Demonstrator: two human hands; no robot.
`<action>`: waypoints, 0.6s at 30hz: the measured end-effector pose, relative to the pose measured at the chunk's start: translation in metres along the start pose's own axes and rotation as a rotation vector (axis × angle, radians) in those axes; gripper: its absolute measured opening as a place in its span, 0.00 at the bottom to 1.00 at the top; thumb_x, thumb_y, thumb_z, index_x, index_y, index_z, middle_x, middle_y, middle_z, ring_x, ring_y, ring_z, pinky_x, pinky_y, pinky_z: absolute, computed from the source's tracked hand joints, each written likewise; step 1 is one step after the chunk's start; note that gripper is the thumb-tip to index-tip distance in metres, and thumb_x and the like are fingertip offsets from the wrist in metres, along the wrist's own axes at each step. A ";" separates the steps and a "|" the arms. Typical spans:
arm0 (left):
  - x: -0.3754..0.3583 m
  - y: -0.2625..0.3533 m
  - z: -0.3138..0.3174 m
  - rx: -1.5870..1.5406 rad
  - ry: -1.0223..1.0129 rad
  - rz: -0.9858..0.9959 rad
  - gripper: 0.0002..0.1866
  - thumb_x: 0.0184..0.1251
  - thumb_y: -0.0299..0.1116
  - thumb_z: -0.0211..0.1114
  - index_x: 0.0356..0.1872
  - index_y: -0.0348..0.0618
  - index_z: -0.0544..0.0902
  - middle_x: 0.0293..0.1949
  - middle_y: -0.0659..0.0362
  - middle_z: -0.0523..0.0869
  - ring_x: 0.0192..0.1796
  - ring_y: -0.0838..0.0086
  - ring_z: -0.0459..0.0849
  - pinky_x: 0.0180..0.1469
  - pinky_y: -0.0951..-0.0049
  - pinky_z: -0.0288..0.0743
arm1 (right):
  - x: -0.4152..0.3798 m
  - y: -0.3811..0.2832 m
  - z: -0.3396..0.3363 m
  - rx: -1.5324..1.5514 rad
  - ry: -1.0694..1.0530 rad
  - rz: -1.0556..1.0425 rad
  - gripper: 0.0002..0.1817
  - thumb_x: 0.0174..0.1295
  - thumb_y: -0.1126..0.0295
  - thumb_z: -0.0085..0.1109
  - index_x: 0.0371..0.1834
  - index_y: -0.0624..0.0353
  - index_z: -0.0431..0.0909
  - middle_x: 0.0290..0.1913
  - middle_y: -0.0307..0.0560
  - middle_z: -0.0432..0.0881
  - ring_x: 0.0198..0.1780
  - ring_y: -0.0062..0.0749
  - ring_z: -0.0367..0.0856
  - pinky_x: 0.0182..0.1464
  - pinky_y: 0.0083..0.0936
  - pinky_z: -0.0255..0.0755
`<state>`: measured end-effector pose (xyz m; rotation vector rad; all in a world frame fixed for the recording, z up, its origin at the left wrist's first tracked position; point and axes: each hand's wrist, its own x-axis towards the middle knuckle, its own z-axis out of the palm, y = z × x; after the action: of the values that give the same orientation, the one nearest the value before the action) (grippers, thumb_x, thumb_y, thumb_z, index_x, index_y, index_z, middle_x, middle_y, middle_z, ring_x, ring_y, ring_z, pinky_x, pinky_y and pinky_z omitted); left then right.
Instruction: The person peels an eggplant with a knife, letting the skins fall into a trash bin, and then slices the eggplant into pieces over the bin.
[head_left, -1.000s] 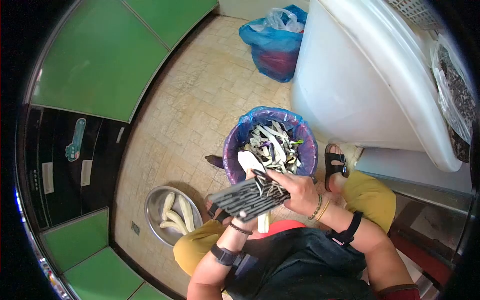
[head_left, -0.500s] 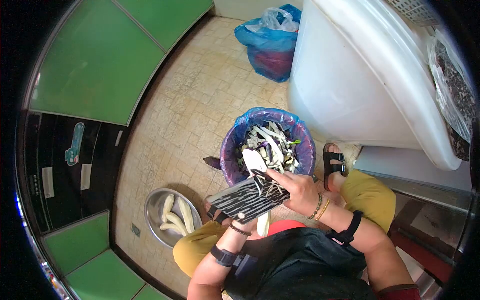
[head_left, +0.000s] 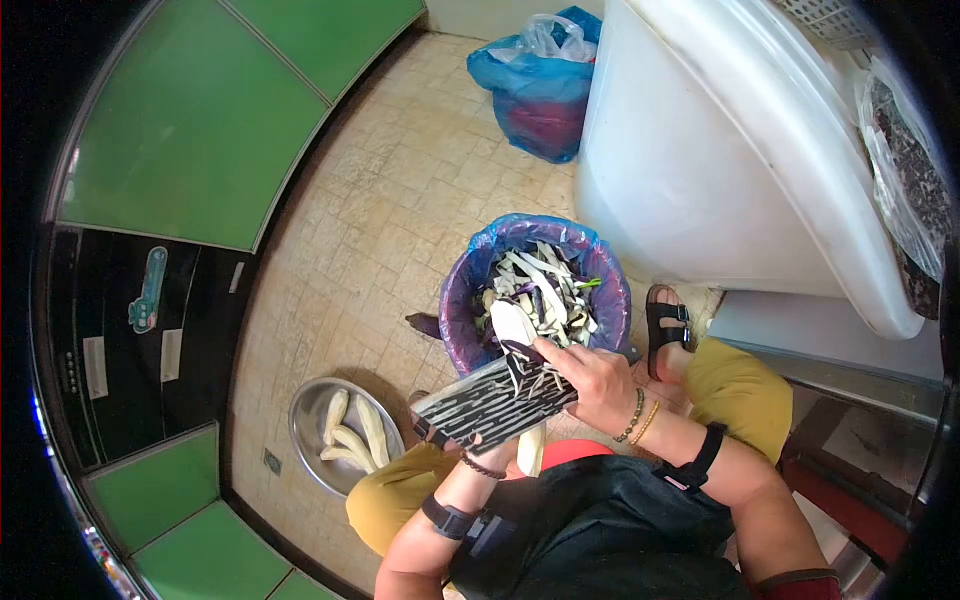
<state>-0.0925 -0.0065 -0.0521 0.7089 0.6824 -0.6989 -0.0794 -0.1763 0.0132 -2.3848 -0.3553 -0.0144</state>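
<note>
1. Head view: the left hand (head_left: 478,447) grips the near edge of the black slatted tray (head_left: 497,402), now tilted a little more toward the bin (head_left: 462,300) than before
2. The right hand (head_left: 590,380), fingers curled over the tray's far end, has pushed the pale peeled eggplant (head_left: 512,322) further over the peel-filled bin
3. The metal bowl (head_left: 305,425) of peeled eggplants is unmoved

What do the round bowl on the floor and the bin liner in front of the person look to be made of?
The bowl looks like bare metal, probably stainless steel: grey, with a dull sheen and a thin rolled rim. It holds pale peeled vegetables. The bin liner looks like thin blue plastic film: glossy, wrinkled and folded over the rim of the bin, which is full of peelings.
</note>
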 end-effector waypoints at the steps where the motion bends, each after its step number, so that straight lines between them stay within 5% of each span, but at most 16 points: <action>1: 0.001 -0.001 0.000 0.002 -0.003 0.003 0.09 0.67 0.35 0.55 0.43 0.44 0.76 0.38 0.59 0.80 0.36 0.73 0.78 0.36 0.73 0.74 | 0.000 0.000 0.001 -0.020 0.015 0.028 0.28 0.51 0.66 0.58 0.59 0.55 0.69 0.28 0.48 0.75 0.27 0.41 0.79 0.31 0.35 0.73; 10: 0.000 -0.008 0.005 0.069 -0.012 0.097 0.14 0.68 0.43 0.52 0.41 0.43 0.76 0.32 0.58 0.80 0.29 0.72 0.78 0.29 0.74 0.73 | 0.000 0.008 0.007 -0.100 0.058 0.076 0.26 0.52 0.71 0.54 0.59 0.54 0.68 0.29 0.48 0.74 0.29 0.43 0.78 0.32 0.36 0.72; 13: -0.006 0.000 0.016 0.456 -0.042 0.174 0.15 0.69 0.44 0.50 0.39 0.43 0.76 0.29 0.58 0.79 0.26 0.73 0.77 0.26 0.76 0.71 | -0.002 0.017 0.010 -0.115 0.043 0.128 0.28 0.50 0.74 0.55 0.59 0.54 0.68 0.30 0.49 0.74 0.29 0.45 0.78 0.32 0.38 0.71; 16: -0.022 0.022 0.057 0.431 0.048 -0.085 0.16 0.71 0.46 0.46 0.39 0.43 0.73 0.25 0.60 0.77 0.21 0.76 0.74 0.21 0.77 0.68 | 0.004 0.022 0.007 -0.115 -0.012 0.275 0.29 0.46 0.77 0.55 0.57 0.56 0.69 0.32 0.54 0.77 0.32 0.50 0.78 0.34 0.40 0.72; 18: -0.017 0.024 0.053 0.474 0.024 -0.011 0.16 0.71 0.46 0.45 0.40 0.43 0.73 0.25 0.60 0.77 0.21 0.76 0.74 0.21 0.77 0.68 | 0.006 0.023 0.010 0.048 0.085 0.320 0.25 0.47 0.78 0.56 0.54 0.57 0.72 0.33 0.59 0.79 0.35 0.53 0.79 0.37 0.40 0.72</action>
<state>-0.0680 -0.0279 -0.0016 1.1494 0.5453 -0.8752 -0.0687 -0.1845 -0.0083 -2.3585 0.0671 0.0400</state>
